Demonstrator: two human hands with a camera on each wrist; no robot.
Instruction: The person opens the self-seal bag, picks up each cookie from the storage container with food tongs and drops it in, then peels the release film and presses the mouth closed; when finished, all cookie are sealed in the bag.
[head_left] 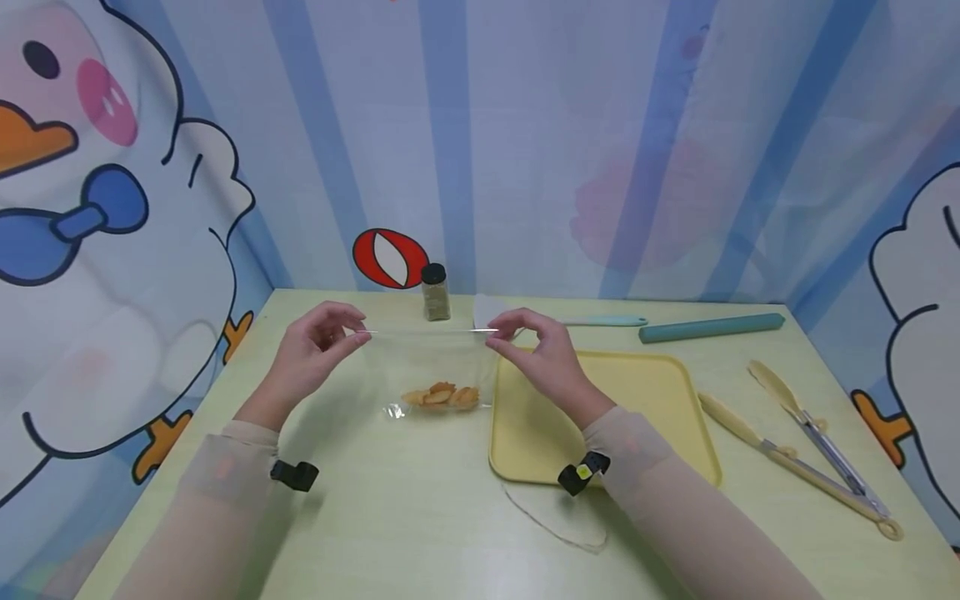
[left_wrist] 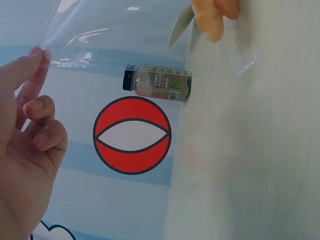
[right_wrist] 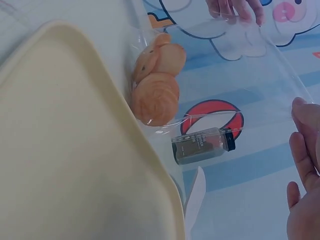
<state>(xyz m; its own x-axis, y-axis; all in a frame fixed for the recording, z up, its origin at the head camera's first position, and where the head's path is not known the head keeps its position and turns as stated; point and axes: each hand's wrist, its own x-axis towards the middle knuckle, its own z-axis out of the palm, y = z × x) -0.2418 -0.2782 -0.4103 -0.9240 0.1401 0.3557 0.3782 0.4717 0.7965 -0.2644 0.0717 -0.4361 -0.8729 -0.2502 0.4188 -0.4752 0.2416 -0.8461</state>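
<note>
A clear plastic bag (head_left: 427, 360) hangs upright between my hands, its top edge stretched taut and level. Several golden-brown cookie-like pieces (head_left: 442, 395) lie at its bottom; the right wrist view shows round, swirled pieces (right_wrist: 156, 99) among them. My left hand (head_left: 309, 346) pinches the bag's top left corner between thumb and forefinger; in the left wrist view the other fingers (left_wrist: 47, 132) curl loosely. With thumb and fingertips, my right hand (head_left: 546, 358) pinches the top right corner. The bag's bottom is near or on the table, just left of the yellow tray (head_left: 630, 417).
Behind the bag stands a black-capped cumin powder bottle (head_left: 435, 293). A spatula (head_left: 603, 321) and a teal stick (head_left: 712, 327) lie along the back edge. Spread tongs (head_left: 813, 479) lie right of the tray. Thin twine (head_left: 551, 529) lies in front of it.
</note>
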